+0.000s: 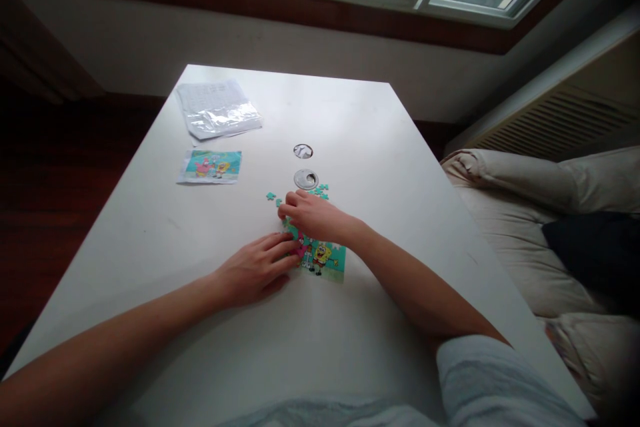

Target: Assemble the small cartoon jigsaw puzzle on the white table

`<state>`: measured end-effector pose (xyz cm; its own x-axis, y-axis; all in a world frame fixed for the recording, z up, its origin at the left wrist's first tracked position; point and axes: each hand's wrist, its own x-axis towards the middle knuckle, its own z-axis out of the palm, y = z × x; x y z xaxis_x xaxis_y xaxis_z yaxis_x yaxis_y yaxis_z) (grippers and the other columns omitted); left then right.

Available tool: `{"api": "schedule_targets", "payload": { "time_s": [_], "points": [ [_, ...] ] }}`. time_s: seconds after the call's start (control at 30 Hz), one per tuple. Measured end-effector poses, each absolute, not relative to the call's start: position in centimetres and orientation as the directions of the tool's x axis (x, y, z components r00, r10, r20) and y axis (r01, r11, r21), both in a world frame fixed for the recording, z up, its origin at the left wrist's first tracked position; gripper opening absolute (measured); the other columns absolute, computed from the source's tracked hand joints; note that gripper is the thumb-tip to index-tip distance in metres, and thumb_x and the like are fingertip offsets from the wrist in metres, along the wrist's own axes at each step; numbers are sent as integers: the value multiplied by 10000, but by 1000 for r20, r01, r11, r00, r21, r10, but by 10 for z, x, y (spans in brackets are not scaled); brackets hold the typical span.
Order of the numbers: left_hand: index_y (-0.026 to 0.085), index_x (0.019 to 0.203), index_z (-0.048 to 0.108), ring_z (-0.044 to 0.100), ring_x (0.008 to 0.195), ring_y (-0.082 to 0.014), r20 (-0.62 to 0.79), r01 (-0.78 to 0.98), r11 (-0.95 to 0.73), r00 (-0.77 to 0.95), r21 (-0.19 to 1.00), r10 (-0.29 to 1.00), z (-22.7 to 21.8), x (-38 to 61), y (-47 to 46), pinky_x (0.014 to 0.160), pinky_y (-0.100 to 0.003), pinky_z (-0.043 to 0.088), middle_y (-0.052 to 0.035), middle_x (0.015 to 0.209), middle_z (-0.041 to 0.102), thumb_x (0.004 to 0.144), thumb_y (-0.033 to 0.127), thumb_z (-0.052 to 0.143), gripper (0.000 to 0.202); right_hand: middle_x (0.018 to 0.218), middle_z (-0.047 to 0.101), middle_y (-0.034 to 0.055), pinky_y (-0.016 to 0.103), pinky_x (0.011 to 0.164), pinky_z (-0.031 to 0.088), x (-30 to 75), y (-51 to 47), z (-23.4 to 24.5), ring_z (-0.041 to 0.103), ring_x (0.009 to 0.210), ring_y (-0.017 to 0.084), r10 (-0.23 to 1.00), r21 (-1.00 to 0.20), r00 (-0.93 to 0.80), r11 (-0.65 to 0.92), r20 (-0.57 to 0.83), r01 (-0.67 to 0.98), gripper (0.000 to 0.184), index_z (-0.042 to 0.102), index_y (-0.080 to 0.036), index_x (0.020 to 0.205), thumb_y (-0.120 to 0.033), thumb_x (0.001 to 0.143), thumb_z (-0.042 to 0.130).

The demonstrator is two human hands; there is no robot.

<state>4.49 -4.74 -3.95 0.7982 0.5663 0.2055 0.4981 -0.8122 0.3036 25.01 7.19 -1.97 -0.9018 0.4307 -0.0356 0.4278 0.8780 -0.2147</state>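
A partly joined jigsaw puzzle (330,271) with a yellow cartoon figure lies flat on the white table. My left hand (260,265) rests at its left edge, palm down, fingers stretched out over the pink part. Above the puzzle's upper left, my right hand (317,215) is bent with thumb and fingers drawn together at a green puzzle piece, mostly hidden by the fingertips. Loose green pieces lie close by: one puzzle piece (271,196) left of the right hand, several more (323,191) behind it.
A printed picture card (213,167) lies at the left, with papers in a clear plastic sleeve (219,110) behind it. Two round openings sit mid-table, one with a metal ring cover (306,179). A beige sofa (505,240) stands at the right, below a window wall.
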Motion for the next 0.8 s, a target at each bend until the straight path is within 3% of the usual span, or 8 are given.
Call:
{"api": "schedule_targets", "payload": {
  "time_s": [0.23, 0.4, 0.5, 0.8],
  "points": [
    [171, 1353, 548, 483, 1366, -293, 193, 481, -823, 814, 303, 547, -40, 45, -47, 1186, -482, 440, -116, 1447, 555, 958, 234, 548, 400, 1061, 556, 114, 326, 884, 398, 253, 73, -11, 485, 969, 206, 425, -238, -892, 860, -151, 451, 180, 592, -145, 1118, -182, 966, 504],
    [174, 1359, 544, 479, 1374, -286, 187, 484, -822, 815, 302, 548, -39, 45, -46, 1192, -479, 436, -106, 1455, 553, 965, 240, 542, 400, 1124, 545, 87, 300, 889, 401, 260, 79, -9, 520, 1014, 192, 433, -366, -889, 811, -150, 457, 300, 576, -201, 1232, -159, 936, 560],
    [169, 1352, 550, 482, 1370, -282, 193, 478, -824, 816, 303, 544, -39, 45, -46, 1192, -470, 438, -103, 1450, 559, 968, 238, 538, 390, 1140, 537, 81, 285, 894, 400, 264, 82, -7, 535, 1031, 181, 425, -416, -888, 785, -177, 459, 310, 605, -220, 1211, -120, 920, 568],
    [170, 1363, 549, 486, 1372, -283, 203, 471, -825, 816, 312, 542, -39, 44, -46, 1188, -476, 443, -109, 1441, 567, 964, 238, 550, 405, 1100, 571, 101, 303, 905, 388, 263, 80, -5, 528, 1040, 201, 414, -380, -886, 800, -210, 464, 239, 603, -164, 1149, -126, 921, 542]
  ]
}}
